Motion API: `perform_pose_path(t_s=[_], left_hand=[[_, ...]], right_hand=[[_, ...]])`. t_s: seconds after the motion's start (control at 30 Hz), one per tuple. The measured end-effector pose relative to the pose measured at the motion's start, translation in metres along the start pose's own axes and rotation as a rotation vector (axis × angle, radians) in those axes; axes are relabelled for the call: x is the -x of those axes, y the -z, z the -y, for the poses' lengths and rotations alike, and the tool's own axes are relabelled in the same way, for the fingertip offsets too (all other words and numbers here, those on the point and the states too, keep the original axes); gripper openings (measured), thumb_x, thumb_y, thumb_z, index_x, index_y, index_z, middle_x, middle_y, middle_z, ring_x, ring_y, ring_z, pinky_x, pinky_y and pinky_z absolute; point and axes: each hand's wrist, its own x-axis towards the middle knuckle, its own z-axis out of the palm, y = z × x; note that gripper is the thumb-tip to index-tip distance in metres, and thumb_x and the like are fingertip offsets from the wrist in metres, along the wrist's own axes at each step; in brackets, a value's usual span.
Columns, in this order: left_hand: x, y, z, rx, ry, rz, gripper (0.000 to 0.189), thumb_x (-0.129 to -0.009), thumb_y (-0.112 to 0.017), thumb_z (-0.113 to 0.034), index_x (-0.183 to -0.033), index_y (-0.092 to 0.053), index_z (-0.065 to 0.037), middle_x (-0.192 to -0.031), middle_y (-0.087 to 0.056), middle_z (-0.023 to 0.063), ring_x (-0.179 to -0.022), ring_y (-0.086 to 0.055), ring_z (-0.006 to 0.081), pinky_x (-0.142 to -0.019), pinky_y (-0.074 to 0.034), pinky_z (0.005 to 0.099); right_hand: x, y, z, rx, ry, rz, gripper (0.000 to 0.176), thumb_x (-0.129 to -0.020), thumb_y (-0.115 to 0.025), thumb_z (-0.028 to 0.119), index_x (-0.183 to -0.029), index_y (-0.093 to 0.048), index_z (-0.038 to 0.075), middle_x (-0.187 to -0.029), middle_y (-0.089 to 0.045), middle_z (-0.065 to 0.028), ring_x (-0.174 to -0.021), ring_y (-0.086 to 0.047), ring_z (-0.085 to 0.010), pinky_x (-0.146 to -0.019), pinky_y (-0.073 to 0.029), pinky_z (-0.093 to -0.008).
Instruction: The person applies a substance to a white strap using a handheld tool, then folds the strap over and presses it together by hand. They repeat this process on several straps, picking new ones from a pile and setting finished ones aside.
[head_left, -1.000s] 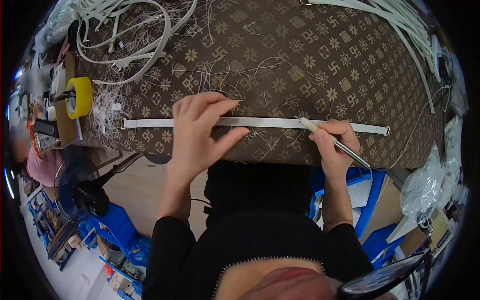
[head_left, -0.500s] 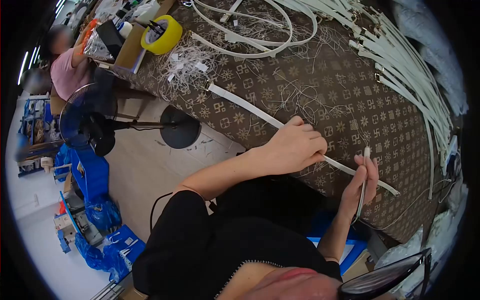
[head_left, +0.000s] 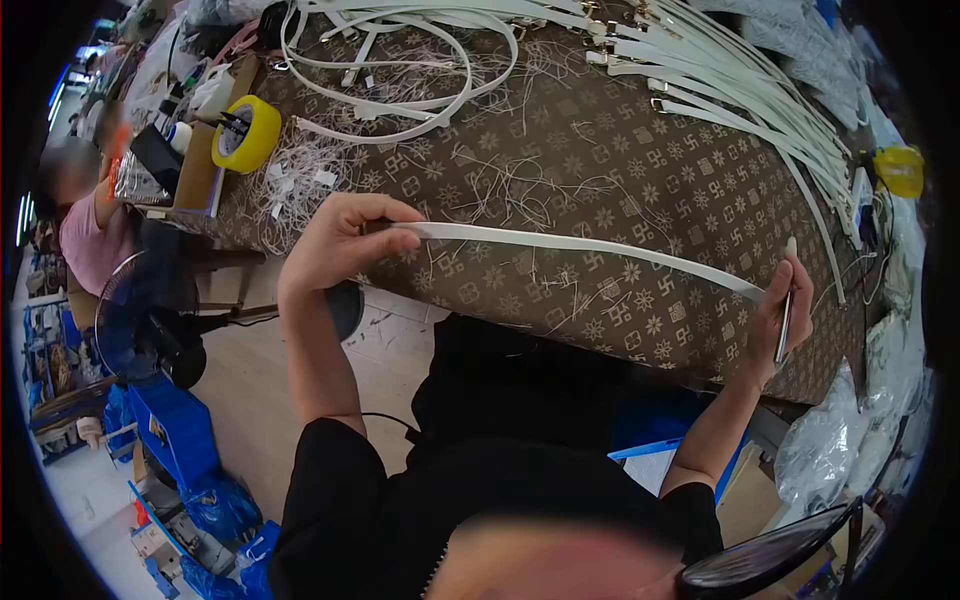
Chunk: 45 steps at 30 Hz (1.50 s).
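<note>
A narrow white belt stretches between my two hands, just above the brown patterned cloth. My left hand pinches its left end between thumb and fingers, hiding the tip. At the other end, my right hand closes on the belt. The same hand also grips a slim metallic tool with a pale tip pointing up; its kind cannot be made out. Loose white threads lie on the cloth beyond the belt.
Many white belts with gold buckles are piled at the back right. Coiled white straps and a yellow tape roll lie at the back left. A fan stands left of the table. A person in pink is farther left.
My left hand has moved left to the belt's end and my right hand has moved right and up. The belt is now lifted and drawn out between them. The view has shifted.
</note>
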Motion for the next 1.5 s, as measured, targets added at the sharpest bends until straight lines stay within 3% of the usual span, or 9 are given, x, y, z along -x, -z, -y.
perform_pose_path(t_s=[0.2,0.4,0.6,0.77,1.17,1.27,1.3,1.37,1.5], left_hand=[[-0.023,0.005,0.007,0.062,0.099,-0.021,0.021,-0.085,-0.073,-0.012,-0.102,-0.070,0.000,-0.078,-0.064,-0.0019,-0.070,-0.053,0.0032,-0.060,-0.042,0.0198],[-0.133,-0.037,-0.064,-0.351,-0.305,-0.092,0.025,-0.090,-0.066,-0.021,-0.107,-0.069,-0.004,-0.080,-0.065,0.0016,-0.068,-0.057,0.0103,-0.060,-0.044,0.0253],[-0.180,-0.070,-0.072,-0.872,-0.786,-0.489,0.034,-0.084,-0.067,-0.029,-0.107,-0.064,-0.005,-0.120,-0.060,0.0129,-0.116,-0.053,0.0300,-0.103,-0.037,0.0436],[-0.117,-0.010,-0.008,-1.033,-0.278,-0.633,0.046,-0.082,-0.071,-0.034,-0.118,-0.065,-0.006,-0.126,-0.059,0.0097,-0.120,-0.051,0.0295,-0.104,-0.035,0.0427],[-0.088,0.002,0.023,-1.056,-0.493,-0.699,0.020,-0.077,-0.075,-0.019,-0.096,-0.072,-0.015,-0.102,-0.063,0.0019,-0.100,-0.059,0.0242,-0.090,-0.043,0.0431],[-0.073,-0.017,-0.034,-0.183,-0.193,-0.632,0.015,-0.093,-0.063,-0.017,-0.100,-0.067,-0.005,-0.086,-0.067,0.0072,-0.071,-0.065,0.0186,-0.060,-0.051,0.0321],[-0.071,-0.028,-0.046,-0.182,-0.196,-0.625,0.015,-0.093,-0.063,-0.017,-0.100,-0.067,-0.005,-0.086,-0.067,0.0072,-0.071,-0.065,0.0186,-0.060,-0.051,0.0321],[-0.070,-0.055,-0.063,0.810,-0.479,-0.324,0.020,-0.099,-0.053,-0.016,-0.113,-0.057,-0.003,-0.087,-0.067,0.0083,-0.075,-0.067,0.0178,-0.067,-0.056,0.0322],[-0.077,-0.150,-0.070,1.228,-0.485,-0.102,0.020,-0.103,-0.044,-0.015,-0.120,-0.052,-0.009,-0.093,-0.065,0.0101,-0.091,-0.067,0.0276,-0.085,-0.056,0.0428]], right_hand=[[-0.047,0.016,-0.046,0.170,0.115,-0.058,0.011,-0.092,-0.066,0.015,-0.100,-0.069,0.008,-0.078,-0.070,-0.0106,-0.063,-0.067,-0.0130,-0.058,-0.050,-0.0248],[-0.178,0.023,-0.110,0.436,0.362,-0.151,0.014,-0.094,-0.061,0.022,-0.104,-0.065,0.013,-0.075,-0.066,-0.0134,-0.067,-0.065,-0.0308,-0.057,-0.048,-0.0365],[-0.201,0.017,-0.123,-0.019,0.115,-0.224,0.030,-0.099,-0.054,0.019,-0.122,-0.060,0.001,-0.104,-0.070,-0.0105,-0.093,-0.067,-0.0163,-0.082,-0.052,-0.0283],[-0.125,0.019,-0.114,-0.001,0.141,-0.112,0.027,-0.100,-0.053,0.013,-0.120,-0.062,-0.001,-0.104,-0.070,-0.0126,-0.093,-0.066,-0.0154,-0.083,-0.053,-0.0280],[-0.051,-0.018,-0.023,-0.299,0.045,0.063,0.025,-0.100,-0.052,0.013,-0.114,-0.062,-0.004,-0.094,-0.070,-0.0114,-0.090,-0.067,-0.0181,-0.082,-0.053,-0.0309],[-0.033,-0.030,0.030,-0.559,-0.085,0.083,0.024,-0.100,-0.049,0.012,-0.112,-0.060,-0.005,-0.092,-0.070,-0.0130,-0.091,-0.067,-0.0214,-0.083,-0.054,-0.0331],[-0.024,-0.036,0.051,-0.627,-0.095,0.107,0.025,-0.100,-0.047,0.012,-0.114,-0.058,-0.006,-0.092,-0.070,-0.0141,-0.092,-0.067,-0.0221,-0.086,-0.052,-0.0344],[-0.006,-0.047,0.088,-0.794,-0.154,0.143,0.032,-0.102,-0.042,0.018,-0.119,-0.054,-0.006,-0.092,-0.069,-0.0154,-0.094,-0.066,-0.0249,-0.092,-0.049,-0.0371],[0.017,-0.065,0.133,-0.891,-0.356,0.128,0.043,-0.104,-0.038,0.031,-0.123,-0.050,-0.006,-0.095,-0.068,-0.0168,-0.095,-0.065,-0.0262,-0.094,-0.047,-0.0375]])
